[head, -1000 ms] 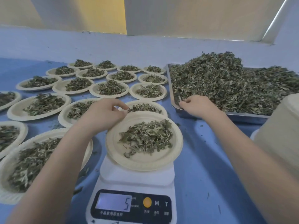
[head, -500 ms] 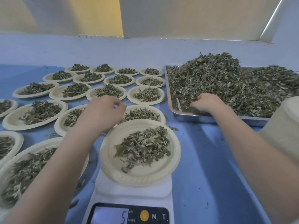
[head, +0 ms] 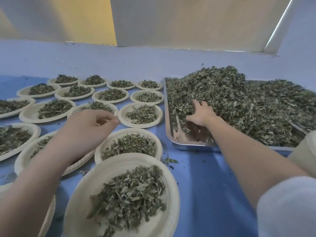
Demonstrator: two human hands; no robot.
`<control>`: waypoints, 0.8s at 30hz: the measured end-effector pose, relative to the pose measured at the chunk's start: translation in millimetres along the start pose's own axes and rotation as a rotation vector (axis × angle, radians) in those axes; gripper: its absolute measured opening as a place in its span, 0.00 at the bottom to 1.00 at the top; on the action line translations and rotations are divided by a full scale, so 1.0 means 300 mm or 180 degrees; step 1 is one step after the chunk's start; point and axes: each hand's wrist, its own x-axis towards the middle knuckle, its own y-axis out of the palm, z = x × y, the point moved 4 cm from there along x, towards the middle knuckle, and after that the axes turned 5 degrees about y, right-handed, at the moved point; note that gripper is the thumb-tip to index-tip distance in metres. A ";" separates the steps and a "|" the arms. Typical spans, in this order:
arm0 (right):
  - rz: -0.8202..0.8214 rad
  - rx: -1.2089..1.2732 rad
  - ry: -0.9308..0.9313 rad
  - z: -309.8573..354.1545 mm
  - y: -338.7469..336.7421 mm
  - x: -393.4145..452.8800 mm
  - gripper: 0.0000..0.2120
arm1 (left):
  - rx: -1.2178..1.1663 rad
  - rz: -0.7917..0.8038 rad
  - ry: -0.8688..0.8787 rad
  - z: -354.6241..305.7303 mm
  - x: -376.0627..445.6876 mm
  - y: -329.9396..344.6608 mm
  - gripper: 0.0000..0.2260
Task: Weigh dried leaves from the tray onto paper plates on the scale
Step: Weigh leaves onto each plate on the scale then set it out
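1. Two hands are seen over a blue desk (head: pixel 201 185).
2. Right hand (head: pixel 201 113) is placed in the tray (head: pixel 172 134), at the near-left edge of the leaf pile (head: pixel 239 103); the thumb is spread to the left and the fingers are curled into the dried leaves. Whether any leaves are actually gripped cannot be told.
3. Left hand (head: pixel 85 132) is held in the air above the plates at left, fingers loosely curled with thumb tip near fingertips; nothing is seen held.
4. The tray is a metal one, set on the desk at right. A bare patch of its floor is exposed at the near-left corner, beside the right hand; the rest is covered by the pile, heaped highest at the back.
5. Nearest plate (head: pixel 160 185) is at bottom centre, loaded with a mound of leaves. The scale itself is not seen in the frame.
6. A second filled plate (head: pixel 153 139) lies just behind it, its near rim overlapped by the nearest plate.
7. Many more filled plates (head: pixel 109 95) are laid in rows across the left and back of the desk, each with a small heap; some rims overlap.
8. A few loose leaf scraps (head: pixel 169 160) are scattered on the desk between the plates and the tray.
9. A white sleeve (head: pixel 287 207) is visible at lower right.
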 end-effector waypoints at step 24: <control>-0.1133 -0.0429 -0.0289 0.125 -0.049 -0.101 0.24 | 0.0209 0.0447 -0.0044 0.032 0.011 0.072 0.08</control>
